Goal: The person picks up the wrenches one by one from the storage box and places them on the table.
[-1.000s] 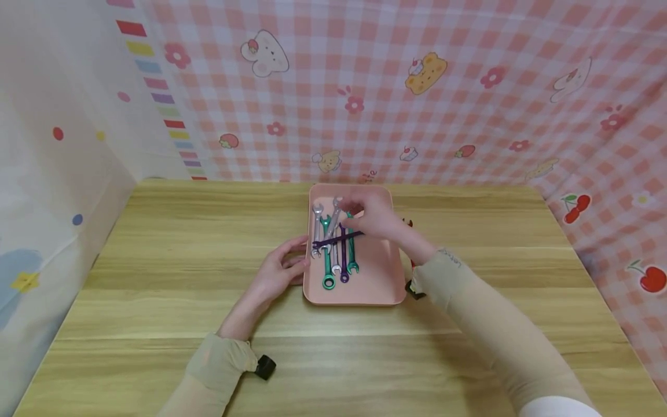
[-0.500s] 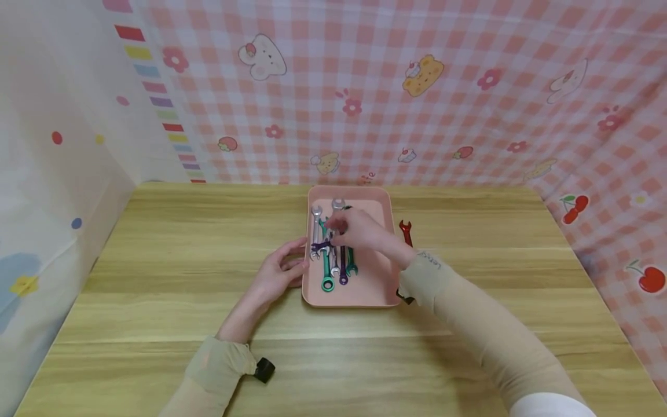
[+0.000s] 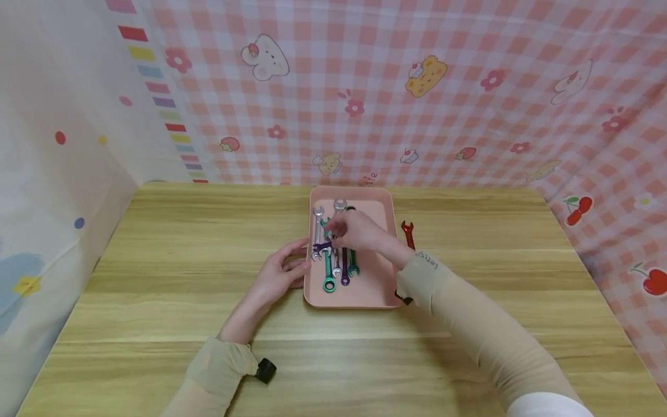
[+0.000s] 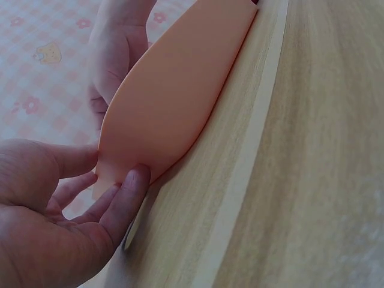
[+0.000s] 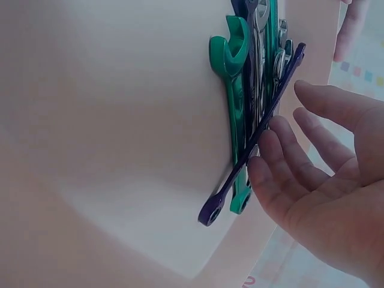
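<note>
A pink tray (image 3: 376, 281) lies at the table's middle and holds several wrenches. Silver ones (image 3: 317, 223), green ones (image 5: 231, 66) and a purple one lie side by side lengthwise. A second purple wrench (image 5: 255, 141) lies slantwise across them. My right hand (image 3: 339, 233) hovers over the pile; in the right wrist view its straight fingers (image 5: 264, 171) touch the slanted purple wrench. My left hand (image 3: 298, 258) rests on the table with thumb and fingers (image 4: 129, 192) against the tray's left rim (image 4: 174, 90).
A red wrench (image 3: 408, 234) lies on the wooden table (image 3: 156, 278) just right of the tray. Pink checked cloth (image 3: 417, 104) walls in the back and right, and a pale cloth the left. Black wrist devices sit on both sleeves.
My right hand has moved left and nearer over the wrenches, and the slanted purple wrench has shifted left with it. The red wrench beside the tray has come into view. My left hand stays put.
</note>
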The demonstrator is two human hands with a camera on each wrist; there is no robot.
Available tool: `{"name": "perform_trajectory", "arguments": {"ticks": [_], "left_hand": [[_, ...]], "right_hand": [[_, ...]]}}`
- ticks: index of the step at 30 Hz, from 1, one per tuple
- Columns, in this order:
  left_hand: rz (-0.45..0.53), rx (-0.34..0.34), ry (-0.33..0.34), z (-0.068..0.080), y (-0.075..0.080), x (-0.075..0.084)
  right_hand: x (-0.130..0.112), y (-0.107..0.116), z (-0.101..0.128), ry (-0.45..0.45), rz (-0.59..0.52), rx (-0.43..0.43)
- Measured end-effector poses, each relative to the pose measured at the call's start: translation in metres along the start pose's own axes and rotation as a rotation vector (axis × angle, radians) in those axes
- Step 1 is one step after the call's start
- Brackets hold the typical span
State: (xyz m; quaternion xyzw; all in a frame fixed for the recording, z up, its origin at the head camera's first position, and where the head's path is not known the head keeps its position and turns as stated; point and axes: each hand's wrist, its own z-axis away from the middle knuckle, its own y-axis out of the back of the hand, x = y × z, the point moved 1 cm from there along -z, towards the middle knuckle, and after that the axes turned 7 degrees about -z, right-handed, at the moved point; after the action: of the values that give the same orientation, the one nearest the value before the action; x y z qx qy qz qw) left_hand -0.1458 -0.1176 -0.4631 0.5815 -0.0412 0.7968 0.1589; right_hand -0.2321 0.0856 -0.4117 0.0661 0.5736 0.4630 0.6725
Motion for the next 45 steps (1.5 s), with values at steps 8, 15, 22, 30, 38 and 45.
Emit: {"name": "perform_trajectory", "arguments": {"ticks": [8, 15, 22, 30, 38, 45], "left_hand": [[-0.006, 0.008, 0.002, 0.000, 0.000, 0.001], [-0.006, 0.007, 0.003, 0.000, 0.000, 0.001], [-0.009, 0.004, -0.005, 0.000, 0.000, 0.000], [-0.013, 0.002, -0.012, -0.001, 0.001, -0.001], [-0.007, -0.001, 0.001, -0.001, 0.001, -0.002], [0.005, -0.003, 0.000, -0.001, 0.000, -0.001]], "right_hand": [[0.001, -0.001, -0.001, -0.002, 0.027, -0.010], [0.002, -0.005, -0.005, 0.000, 0.063, -0.009], [0.000, -0.009, -0.009, -0.010, 0.081, -0.004], [-0.001, -0.010, -0.009, 0.006, 0.098, -0.030], [0.003, -0.009, -0.011, 0.022, 0.058, -0.033], [0.004, -0.007, -0.011, 0.049, 0.027, -0.031]]}}
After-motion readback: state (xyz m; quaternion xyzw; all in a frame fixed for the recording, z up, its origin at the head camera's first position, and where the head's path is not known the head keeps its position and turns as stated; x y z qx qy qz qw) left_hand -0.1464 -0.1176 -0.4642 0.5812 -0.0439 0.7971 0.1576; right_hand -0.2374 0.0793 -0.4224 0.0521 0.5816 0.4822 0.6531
